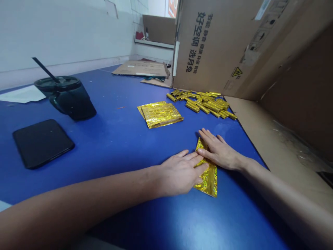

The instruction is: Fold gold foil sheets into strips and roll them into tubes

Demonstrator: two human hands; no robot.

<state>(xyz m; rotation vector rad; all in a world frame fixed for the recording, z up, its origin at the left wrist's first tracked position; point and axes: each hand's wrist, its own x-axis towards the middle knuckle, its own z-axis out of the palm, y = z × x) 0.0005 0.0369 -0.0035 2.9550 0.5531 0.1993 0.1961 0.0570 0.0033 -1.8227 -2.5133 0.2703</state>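
A sheet of shiny gold foil paper lies on the blue table in front of me, partly covered by both hands. My left hand rests across its left side, fingers stretched out over the foil. At its upper right, my right hand lies flat with fingers extended, the thumb on the foil near the left fingertips. Beyond them is a stack of flat gold foil sheets. Farther right sits a pile of small rolled gold foil tubes.
A large cardboard box stands open along the right and back. At left are a dark mug with a straw, a black flat phone-like object and white paper. Flattened cardboard lies at the back of the blue table.
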